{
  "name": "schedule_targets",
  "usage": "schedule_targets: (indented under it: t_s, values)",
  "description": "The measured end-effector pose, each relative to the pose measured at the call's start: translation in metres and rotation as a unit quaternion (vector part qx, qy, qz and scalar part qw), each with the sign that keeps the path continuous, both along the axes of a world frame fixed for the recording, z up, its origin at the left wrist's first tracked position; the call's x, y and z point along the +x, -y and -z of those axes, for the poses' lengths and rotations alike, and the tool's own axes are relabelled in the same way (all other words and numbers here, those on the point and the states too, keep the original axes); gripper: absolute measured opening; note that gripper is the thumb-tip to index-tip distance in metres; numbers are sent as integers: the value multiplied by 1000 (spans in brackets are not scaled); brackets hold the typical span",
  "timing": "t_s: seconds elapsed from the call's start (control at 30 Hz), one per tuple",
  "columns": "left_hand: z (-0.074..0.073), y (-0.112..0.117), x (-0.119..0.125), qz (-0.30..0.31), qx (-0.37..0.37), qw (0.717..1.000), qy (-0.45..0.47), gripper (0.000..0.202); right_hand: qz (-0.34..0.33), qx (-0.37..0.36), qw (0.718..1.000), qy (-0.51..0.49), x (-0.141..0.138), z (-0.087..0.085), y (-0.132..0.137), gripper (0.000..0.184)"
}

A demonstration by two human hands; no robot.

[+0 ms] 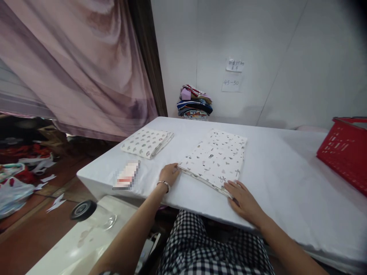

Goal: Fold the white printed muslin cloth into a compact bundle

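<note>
A folded white cloth with small dark prints (218, 157) lies flat on the white table (281, 172) in front of me. My left hand (169, 173), a bracelet on its wrist, pinches the cloth's near left corner. My right hand (243, 200) rests at the cloth's near right corner with its fingers slid under or against the edge. A second folded cloth with grey-green prints (147, 142) lies further left on the table, away from both hands.
A red plastic basket (345, 152) stands at the table's right edge. A stack of folded colourful clothes (195, 103) sits against the back wall. A blurred small item (126, 176) lies near the left corner. A jar with a black lid (91, 214) stands on a lower white surface.
</note>
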State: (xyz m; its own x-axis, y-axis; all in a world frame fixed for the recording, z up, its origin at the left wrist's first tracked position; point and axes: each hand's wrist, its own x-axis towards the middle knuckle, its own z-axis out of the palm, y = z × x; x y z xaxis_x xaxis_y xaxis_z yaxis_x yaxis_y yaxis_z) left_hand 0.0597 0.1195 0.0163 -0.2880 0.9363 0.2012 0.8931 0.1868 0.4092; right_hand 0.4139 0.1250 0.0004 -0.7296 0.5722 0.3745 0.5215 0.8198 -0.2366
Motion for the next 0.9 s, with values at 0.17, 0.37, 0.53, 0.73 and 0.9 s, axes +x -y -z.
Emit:
schedule_targets:
  t_s: [0.17, 0.37, 0.53, 0.73, 0.9]
  values:
    - [-4, -12, 6, 0, -4, 1000, 3, 38, 1, 1, 1000, 4, 0, 0, 0, 53]
    - [-10, -21, 6, -17, -7, 1000, -15, 32, 4, -13, 1000, 8, -1, -1, 0, 49]
    - [-11, -18, 5, -41, -25, 999, -13, 34, 6, -21, 999, 24, -2, -1, -2, 48]
    - [-12, -10, 5, -54, -20, 998, -26, 37, 6, -36, 999, 19, -2, -5, 0, 49]
    - [-12, 1, 2, -53, 1, 998, -32, 40, 3, -46, 999, 29, -2, -11, 3, 48]
